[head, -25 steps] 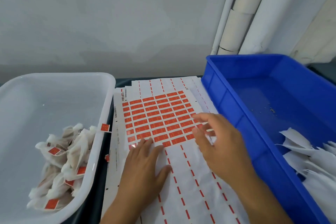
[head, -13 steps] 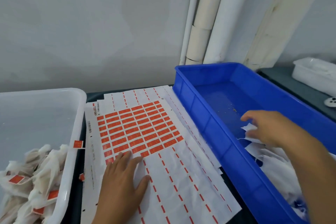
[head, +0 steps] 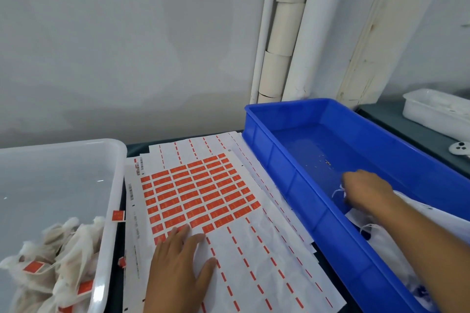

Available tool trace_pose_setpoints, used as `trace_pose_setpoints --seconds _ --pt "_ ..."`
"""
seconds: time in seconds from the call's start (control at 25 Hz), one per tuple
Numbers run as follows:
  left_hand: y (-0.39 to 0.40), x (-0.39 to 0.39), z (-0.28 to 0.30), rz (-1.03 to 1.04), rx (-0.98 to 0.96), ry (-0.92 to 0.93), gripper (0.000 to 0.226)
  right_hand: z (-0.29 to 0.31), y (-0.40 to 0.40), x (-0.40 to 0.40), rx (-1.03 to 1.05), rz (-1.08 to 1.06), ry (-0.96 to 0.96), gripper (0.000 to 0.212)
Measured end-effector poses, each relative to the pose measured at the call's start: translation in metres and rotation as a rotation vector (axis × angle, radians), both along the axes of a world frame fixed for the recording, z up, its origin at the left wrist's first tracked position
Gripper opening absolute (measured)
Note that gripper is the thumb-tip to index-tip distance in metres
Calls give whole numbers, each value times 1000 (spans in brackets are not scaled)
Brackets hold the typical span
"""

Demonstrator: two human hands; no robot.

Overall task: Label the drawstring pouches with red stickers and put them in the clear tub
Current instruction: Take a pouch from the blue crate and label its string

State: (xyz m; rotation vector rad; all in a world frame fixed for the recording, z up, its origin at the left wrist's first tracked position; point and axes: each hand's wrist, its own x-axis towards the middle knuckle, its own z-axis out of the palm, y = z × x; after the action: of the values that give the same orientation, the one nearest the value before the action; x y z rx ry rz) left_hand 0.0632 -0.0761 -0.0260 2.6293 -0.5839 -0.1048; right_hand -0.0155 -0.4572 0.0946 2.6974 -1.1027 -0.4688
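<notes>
Two hands at work, going left to right. Clear tub [head: 112, 160] at far left, labelled pouches [head: 63, 249] piled in its near end, each with a red sticker; tub cut off by the left and bottom edges. One loose red sticker [head: 118, 216] stuck on the tub's right rim. Sticker sheet [head: 203, 190] lies on the table [head: 137, 146] between the tub and the blue bin [head: 279, 160], its long axis running away from the person and skewed to the right; red labels fill only the far block, near part already peeled. Left hand [head: 180, 262] lies flat on the sheet's near part, fingers straight and a little spread, pinning it, fingertips at the last row of labels. Right hand [head: 366, 190] is down inside the blue bin, fingers curled at a white drawstring [head: 339, 192] of an unlabelled pouch [head: 386, 239]; looks like a pinch, but the fingertips are hidden behind the knuckles. Pouch pile lies near-right of that hand, mostly covered by the forearm and cut off by the frame. Next move likely turns on carrying the pouch leftward over the bin wall to the sheet; right hand is the nearer one. White tray [head: 437, 112] far right, contents unclear.
</notes>
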Motion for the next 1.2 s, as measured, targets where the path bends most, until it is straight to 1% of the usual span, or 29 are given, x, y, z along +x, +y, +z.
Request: trace_pose_setpoints --seconds 0.08,0.24,0.36,0.4,0.48,0.56,0.64,0.72,0.8,0.84,0.88,0.92,1.0,1.04,1.08,1.12,1.2 --pt "0 1 0 0 1 1 67 2 -6 -8 -4 -38 -40 15" --pt "1 1 2 3 9 -5 66 5 -12 -8 -47 -96 -6 22" --pt "0 0 1 11 9 -2 66 14 -12 -3 -80 -97 -39 29" --pt "-1 0 1 13 4 0 66 19 -10 0 -87 -88 -60 29" --pt "-1 -1 1 12 0 2 67 34 -3 10 -110 -48 -119 17" --pt "-1 -3 2 12 8 -9 68 54 15 26 -117 -4 -239 11" --pt "-1 -5 3 23 4 -17 70 74 40 44 -76 82 -457 12" --pt "-1 -6 7 36 -1 -19 71 90 68 60 -63 248 -698 20" --pt "-3 -7 15 62 -46 4 71 100 96 73 -19 431 -898 21" --pt "-5 -8 22 86 -110 28 69 103 109 78 60 489 -983 20" --pt "-6 -9 29 121 -214 36 66 103 121 83 176 527 -1044 18" --pt "-8 -8 35 167 -351 33 61 100 133 86 308 554 -1065 16" --pt "-11 -3 48 231 -672 74 47 81 156 91 578 611 -1014 14" --pt "-13 1 53 235 -826 126 41 67 168 92 716 640 -968 13" --pt "-13 6 58 228 -949 192 39 50 179 92 845 661 -923 11" --pt "-14 10 62 201 -1040 268 41 33 188 91 947 675 -887 9" --pt "-15 17 61 146 -1124 396 53 0 201 93 1065 671 -859 5"
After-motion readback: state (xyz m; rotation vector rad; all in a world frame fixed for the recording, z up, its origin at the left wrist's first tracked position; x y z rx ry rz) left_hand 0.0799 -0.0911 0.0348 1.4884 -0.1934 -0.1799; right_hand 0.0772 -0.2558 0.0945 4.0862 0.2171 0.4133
